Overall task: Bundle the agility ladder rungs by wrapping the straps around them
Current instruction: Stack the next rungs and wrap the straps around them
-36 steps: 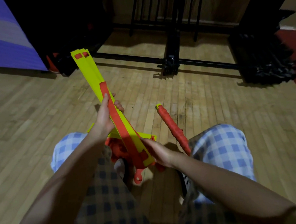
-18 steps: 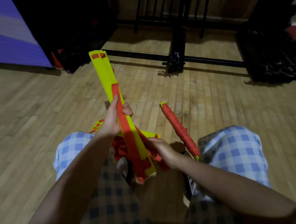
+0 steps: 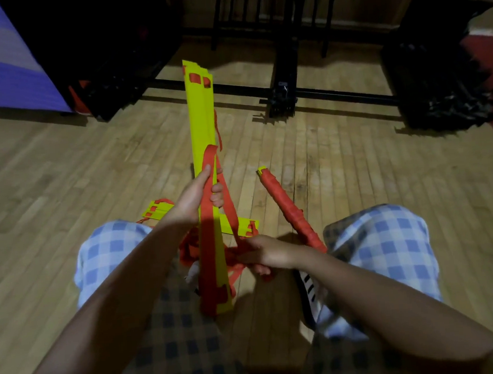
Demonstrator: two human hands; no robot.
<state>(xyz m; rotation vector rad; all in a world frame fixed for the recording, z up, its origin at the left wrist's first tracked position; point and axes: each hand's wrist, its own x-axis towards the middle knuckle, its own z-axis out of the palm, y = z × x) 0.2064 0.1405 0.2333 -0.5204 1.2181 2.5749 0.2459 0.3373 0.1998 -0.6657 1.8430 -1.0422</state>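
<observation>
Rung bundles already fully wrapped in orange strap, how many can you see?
1: the wrapped bundle lies on the floor by the right knee. The stack in the left hand is barely wrapped; others may be hidden.

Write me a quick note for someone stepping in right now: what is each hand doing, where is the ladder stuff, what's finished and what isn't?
Left hand grips the stack of yellow rungs with an orange strap running along it.
Right hand pinches loose strap near the stack's lower end.
Wrapped bundle lies on the wooden floor, apparently finished.
More yellow rungs lie crosswise behind the hands.
Left: wind the strap round the held stack; few or no turns show yet.
</observation>
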